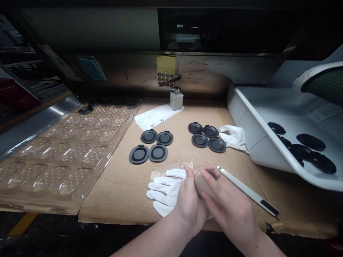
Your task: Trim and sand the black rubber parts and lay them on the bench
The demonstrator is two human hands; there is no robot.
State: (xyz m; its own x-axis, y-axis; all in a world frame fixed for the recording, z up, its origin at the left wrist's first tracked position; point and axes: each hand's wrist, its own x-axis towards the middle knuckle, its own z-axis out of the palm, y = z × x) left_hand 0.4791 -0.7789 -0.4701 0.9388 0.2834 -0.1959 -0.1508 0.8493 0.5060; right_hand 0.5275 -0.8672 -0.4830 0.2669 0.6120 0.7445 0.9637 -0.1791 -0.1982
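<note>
Close together at the front of the cardboard, my left hand [189,200] and my right hand [227,200] both hold a round, smooth, grey-brown disc [203,184]. The left palm cups it from beneath with the thumb up along its edge. My right fingers are curled over its face, hiding much of it. Under and beside the left hand lies a white glove [163,191], palm flat. To the right of my right hand rests a slim white knife-like tool [248,191] with a dark end. Ahead lie a left group of black oval caps [139,154] and a right group [199,140].
A clear plastic tray [66,153] with round pockets fills the left, with a few black caps at its back. On the right stands a white bin [268,150] holding black parts [301,151]. A pump bottle [176,100], a paper [152,117] and another glove [234,137] lie further back.
</note>
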